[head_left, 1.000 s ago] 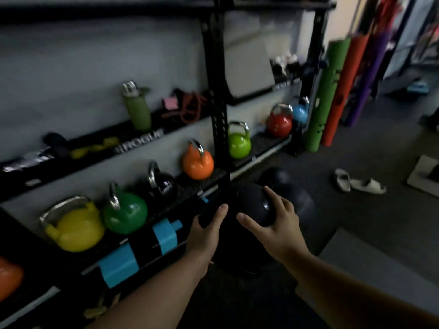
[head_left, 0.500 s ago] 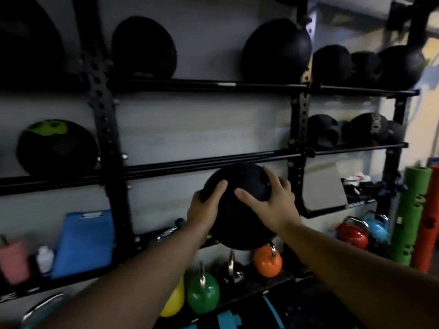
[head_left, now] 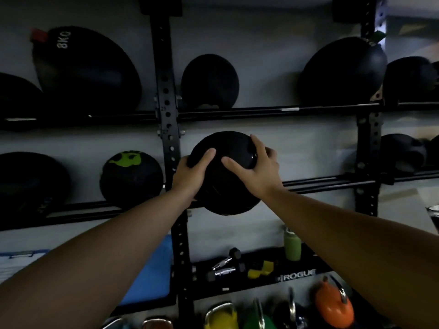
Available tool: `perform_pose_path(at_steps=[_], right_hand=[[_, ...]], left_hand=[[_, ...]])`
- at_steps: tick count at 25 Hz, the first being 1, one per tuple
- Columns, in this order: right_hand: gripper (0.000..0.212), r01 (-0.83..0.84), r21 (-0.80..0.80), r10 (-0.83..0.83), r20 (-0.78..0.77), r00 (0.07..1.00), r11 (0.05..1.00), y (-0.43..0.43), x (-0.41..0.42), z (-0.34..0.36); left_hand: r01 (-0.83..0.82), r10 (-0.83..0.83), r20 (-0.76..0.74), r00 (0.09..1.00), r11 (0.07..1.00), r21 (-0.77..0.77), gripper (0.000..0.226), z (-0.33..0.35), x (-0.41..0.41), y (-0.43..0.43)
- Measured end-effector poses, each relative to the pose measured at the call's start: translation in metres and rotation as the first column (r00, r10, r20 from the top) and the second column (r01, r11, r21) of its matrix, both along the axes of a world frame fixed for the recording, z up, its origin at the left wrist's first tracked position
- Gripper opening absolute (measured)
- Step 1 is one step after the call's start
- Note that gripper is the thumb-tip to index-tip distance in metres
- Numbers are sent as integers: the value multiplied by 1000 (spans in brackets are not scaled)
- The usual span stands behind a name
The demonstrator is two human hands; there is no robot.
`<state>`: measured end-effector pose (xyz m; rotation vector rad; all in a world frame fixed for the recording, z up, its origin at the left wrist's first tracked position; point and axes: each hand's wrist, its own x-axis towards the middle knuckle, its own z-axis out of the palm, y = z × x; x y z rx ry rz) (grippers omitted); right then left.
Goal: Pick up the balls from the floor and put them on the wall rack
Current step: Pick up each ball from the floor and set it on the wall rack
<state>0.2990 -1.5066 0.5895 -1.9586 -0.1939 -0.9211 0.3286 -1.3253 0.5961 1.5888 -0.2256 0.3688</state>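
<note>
I hold a black medicine ball (head_left: 223,186) between both hands at chest height, right in front of the black wall rack (head_left: 166,96). My left hand (head_left: 190,176) grips its left side and my right hand (head_left: 256,172) its upper right. The ball hangs level with the middle rail (head_left: 332,184), just right of the rack's upright post. Several black balls rest on the rack: an 8 kg one (head_left: 88,72), a small one (head_left: 210,81) and a green-marked one (head_left: 131,176).
More black balls sit at the right (head_left: 342,70) and far left (head_left: 28,186). Below are a shelf with a green bottle (head_left: 292,245), small dumbbells (head_left: 225,264) and a blue pad (head_left: 152,274). Coloured kettlebells (head_left: 332,305) line the bottom shelf.
I lifted the ball from floor level up to the rack's middle rail. My view swung up from the kettlebell shelves to the ball shelves and closer to the rack.
</note>
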Motion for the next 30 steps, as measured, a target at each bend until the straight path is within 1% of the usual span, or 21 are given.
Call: perform_pose_path(at_steps=[4, 8, 10, 11, 12, 13, 14, 15, 16, 18, 20, 22, 24, 26, 27, 28, 29, 30], right_hand=[[108, -51, -73, 51, 10, 999, 996, 15, 59, 11], [110, -96, -29, 97, 31, 995, 995, 18, 131, -5], [111, -119, 0, 119, 31, 992, 993, 12, 179, -10], [110, -134, -5, 134, 11, 991, 991, 7, 206, -13], [105, -140, -55, 139, -22, 990, 989, 3, 237, -17], [96, -139, -165, 129, -66, 989, 976, 2, 268, -21], [82, -124, -299, 103, -86, 991, 946, 5, 303, -27], [69, -94, -400, 72, -69, 995, 912, 10, 335, -31], [61, -71, -435, 62, -34, 998, 898, 14, 364, -32], [55, -93, -375, 99, -3, 995, 923, 13, 420, -25], [44, -166, -313, 165, -29, 986, 935, 0, 463, -27], [45, -218, -235, 212, -50, 976, 947, -17, 489, -37], [50, -257, -168, 249, -67, 966, 952, -27, 499, -45], [48, -276, -168, 268, -67, 961, 947, -29, 501, -46], [46, -255, -192, 246, -72, 967, 948, -30, 499, -43], [44, -203, -255, 189, -81, 979, 945, -30, 496, -40], [43, -119, -357, 94, -87, 992, 927, -29, 490, -38], [43, -29, -471, -15, -89, 996, 882, -27, 481, -35]], left_hand=[[-75, 77, 31, 997, 995, -59, 118, -5, 49, 17], [-180, 174, 95, 980, 982, 50, 116, -8, 111, 18], [-208, 197, 101, 975, 972, 108, 114, -7, 154, 18], [-216, 199, 112, 974, 962, 167, 109, -9, 178, 17], [-222, 186, 151, 971, 935, 278, 98, -12, 206, 13], [-235, 159, 212, 964, 884, 404, 82, -17, 235, 7], [-262, 137, 273, 952, 826, 498, 64, -22, 269, -1], [-280, 127, 301, 945, 789, 547, 53, -24, 300, -8], [-303, 147, 306, 940, 773, 558, 48, -24, 326, -13], [-372, 222, 316, 923, 731, 572, 44, -18, 373, -22], [-370, 203, 321, 925, 672, 642, 42, -16, 402, -34], [-378, 186, 343, 921, 640, 669, 46, -20, 419, -50], [-406, 210, 360, 909, 637, 655, 52, -22, 425, -63], [-425, 230, 364, 902, 619, 661, 61, -22, 427, -64], [-405, 224, 344, 912, 629, 664, 64, -19, 424, -62], [-380, 211, 323, 923, 643, 665, 63, -18, 419, -60], [-355, 195, 303, 933, 644, 677, 60, -18, 411, -58], [-336, 172, 296, 940, 626, 704, 54, -19, 402, -57]])
